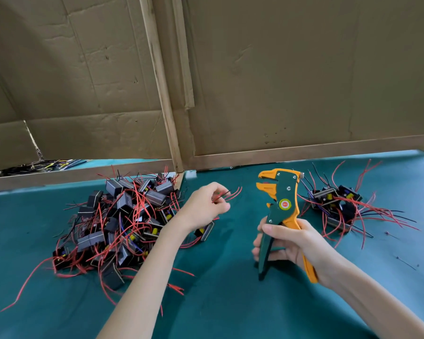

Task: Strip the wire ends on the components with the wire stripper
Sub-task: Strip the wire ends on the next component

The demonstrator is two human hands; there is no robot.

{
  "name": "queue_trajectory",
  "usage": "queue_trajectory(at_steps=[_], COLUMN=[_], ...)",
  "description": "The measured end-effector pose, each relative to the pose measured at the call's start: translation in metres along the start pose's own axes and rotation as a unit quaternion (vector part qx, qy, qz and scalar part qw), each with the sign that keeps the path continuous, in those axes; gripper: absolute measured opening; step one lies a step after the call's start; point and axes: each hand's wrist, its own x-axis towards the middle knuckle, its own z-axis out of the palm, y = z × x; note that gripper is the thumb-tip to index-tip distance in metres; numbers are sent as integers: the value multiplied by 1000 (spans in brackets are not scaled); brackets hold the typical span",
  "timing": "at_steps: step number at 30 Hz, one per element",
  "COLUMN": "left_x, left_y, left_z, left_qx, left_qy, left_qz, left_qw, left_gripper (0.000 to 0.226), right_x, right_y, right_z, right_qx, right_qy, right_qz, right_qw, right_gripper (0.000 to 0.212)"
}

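Head view | my left hand [206,204] pinches thin red and black wire ends [227,195] | my right hand [291,243] grips the upright green-and-orange wire stripper [283,204], jaws parted | my judgement: level the ends, feed them squarely between the jaws | no bin visible: big heap of black boxy components [123,216] left, smaller heap [335,204] right, on teal cloth [218,302]

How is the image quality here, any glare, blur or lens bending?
Head view: soft, even light, no glare on the mat; head view: only a faint shadow under the stripper; head view: straight cardboard edges bow from the wide lens; head view: the wires in the left hand look slightly smeared.
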Motion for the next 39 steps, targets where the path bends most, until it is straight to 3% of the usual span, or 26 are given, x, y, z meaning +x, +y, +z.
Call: queue_trajectory(at_steps=[3,9,22,25,28,35,39], left_x=[1,4,0,0,1,-1,-6], left_y=[-11,-18,-12,-12,-9,8,20], left_z=[14,21,37,37,32,10,-4], left_qx=[-30,-55,175,181,152,-49,-104], left_qy=[7,23,111,104,107,108,73], left_qz=[-14,17,99,98,109,103,100], left_qw=[999,998,973,973,977,988,987], left_gripper=[33,6,23,15,9,25,15], right_x=[1,2,3,3,2,1,1], right_y=[-2,-1,0,-1,-1,-1,0], right_z=[-4,-6,-6,-6,-6,-5,-5], right_qx=[7,15,21,21,20,45,58], right_qy=[16,27,21,19,11,-35,-77], right_qz=[-1,9,15,16,13,17,13], right_qw=[1000,999,999,999,1000,998,995], right_gripper=[30,33,30,30,29,15,19])
